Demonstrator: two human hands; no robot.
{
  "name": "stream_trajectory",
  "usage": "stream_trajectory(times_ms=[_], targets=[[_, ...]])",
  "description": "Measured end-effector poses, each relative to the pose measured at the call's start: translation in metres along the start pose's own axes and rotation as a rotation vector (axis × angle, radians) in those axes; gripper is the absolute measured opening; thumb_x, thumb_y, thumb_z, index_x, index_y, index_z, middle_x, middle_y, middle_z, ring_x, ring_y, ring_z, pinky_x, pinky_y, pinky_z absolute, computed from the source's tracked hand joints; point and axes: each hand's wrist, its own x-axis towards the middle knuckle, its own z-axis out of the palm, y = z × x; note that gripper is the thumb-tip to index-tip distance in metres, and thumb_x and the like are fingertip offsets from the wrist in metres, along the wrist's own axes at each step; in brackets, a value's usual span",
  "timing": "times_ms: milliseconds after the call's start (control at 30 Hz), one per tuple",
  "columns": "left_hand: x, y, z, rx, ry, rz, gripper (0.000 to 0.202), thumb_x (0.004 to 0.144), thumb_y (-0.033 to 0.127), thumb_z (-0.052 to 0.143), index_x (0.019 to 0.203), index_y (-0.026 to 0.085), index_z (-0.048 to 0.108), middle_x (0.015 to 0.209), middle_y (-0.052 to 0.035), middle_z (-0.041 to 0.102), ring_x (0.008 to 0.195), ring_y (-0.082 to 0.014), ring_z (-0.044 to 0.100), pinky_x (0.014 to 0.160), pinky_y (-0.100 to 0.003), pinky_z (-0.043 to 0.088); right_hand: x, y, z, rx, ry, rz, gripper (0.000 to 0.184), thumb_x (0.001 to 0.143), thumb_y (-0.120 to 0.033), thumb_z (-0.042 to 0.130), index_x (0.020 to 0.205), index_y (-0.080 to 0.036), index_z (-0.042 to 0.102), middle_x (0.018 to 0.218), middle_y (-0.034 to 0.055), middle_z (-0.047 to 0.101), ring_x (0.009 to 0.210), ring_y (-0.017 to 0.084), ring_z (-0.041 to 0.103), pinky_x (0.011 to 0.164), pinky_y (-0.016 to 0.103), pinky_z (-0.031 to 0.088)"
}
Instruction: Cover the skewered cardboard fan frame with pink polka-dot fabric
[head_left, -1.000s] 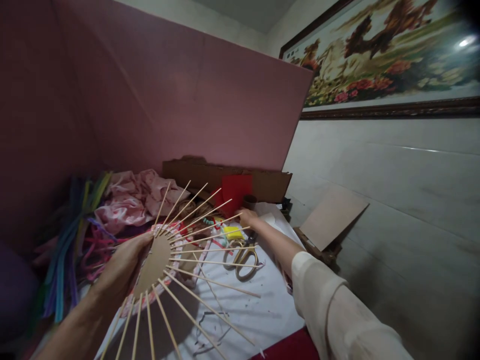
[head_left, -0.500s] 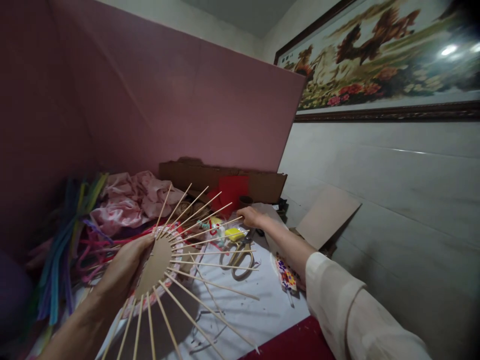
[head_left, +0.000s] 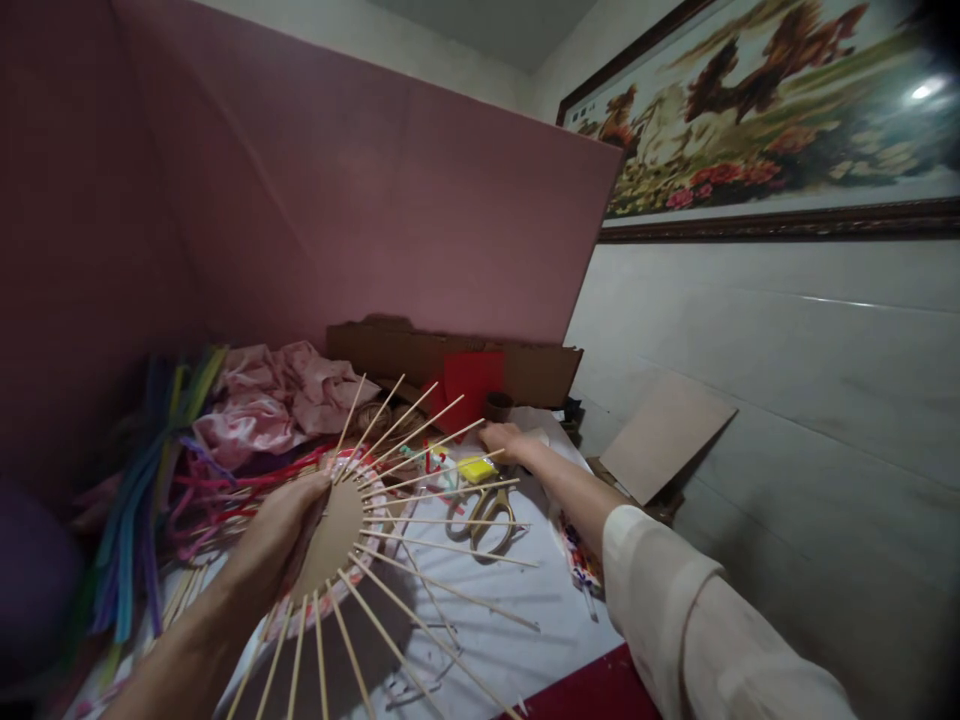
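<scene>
My left hand (head_left: 300,520) grips the edge of a round cardboard disc (head_left: 330,545) with a pink and white patterned rim. Thin wooden sticks (head_left: 420,522) fan out from the disc toward the right and the front. At the far side of the table, my right hand (head_left: 501,440) reaches down beside the stick tips, close to a small brown round container (head_left: 497,405). Its fingers are bent and partly hidden, so what they touch is unclear. A yellow packet (head_left: 478,469) and gold-handled scissors (head_left: 491,530) lie just below it, behind the sticks.
Pink cloth (head_left: 292,395) and coloured pipe cleaners (head_left: 139,540) are heaped at the left. Red paper (head_left: 472,385) leans on a cardboard strip (head_left: 540,370) at the back. A cardboard sheet (head_left: 667,440) rests against the right wall. A dark red item (head_left: 592,690) lies in front.
The disc with its sticks and most of the scene have shifted slightly right and down in view. My right hand stays near the stick tips, a little lower.
</scene>
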Motion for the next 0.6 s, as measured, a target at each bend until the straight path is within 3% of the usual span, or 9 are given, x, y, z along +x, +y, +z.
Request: stream_trajectory(times_ms=[200,367,500,600], targets=[[-0.004,-0.005,0.007,-0.043,-0.045,-0.026,0.018,0.072,0.036,0.052,0.067,0.019,0.056,0.058,0.0012,0.062,0.052,-0.0145,0.055,0.045,-0.022,0.042,-0.024,0.019,-0.015,0.083,0.201,-0.032,0.015,0.084,-0.018,0.055,0.098,-0.015,0.058,0.089,0.0043,0.064,0.079,0.017,0.060,0.070,0.032,0.048],[-0.009,-0.009,0.010,0.094,-0.006,0.116,0.017,0.073,0.032,0.052,0.068,0.017,0.060,0.069,-0.0013,0.063,0.064,-0.0162,0.056,0.054,-0.023,0.043,-0.054,0.034,-0.047,0.199,0.444,-0.147,0.022,0.080,-0.001,0.043,0.088,-0.013,0.059,0.092,0.0087,0.064,0.085,0.016,0.058,0.075,0.027,0.042],[-0.018,-0.007,0.016,0.036,-0.129,0.153,0.019,0.075,0.032,0.051,0.064,0.018,0.057,0.064,0.0004,0.059,0.061,-0.0144,0.053,0.055,-0.022,0.042,-0.082,0.007,-0.072,0.297,0.538,-0.323,0.017,0.083,-0.006,0.043,0.085,-0.015,0.057,0.088,0.0050,0.062,0.080,0.013,0.057,0.071,0.023,0.042],[-0.023,-0.006,0.022,0.034,-0.211,0.154,0.021,0.077,0.034,0.050,0.067,0.018,0.059,0.068,-0.0008,0.061,0.064,-0.0143,0.054,0.058,-0.022,0.043,-0.100,-0.030,-0.083,0.334,0.547,-0.623,0.013,0.086,-0.012,0.047,0.083,-0.017,0.059,0.084,0.0031,0.061,0.075,0.012,0.056,0.068,0.023,0.041]])
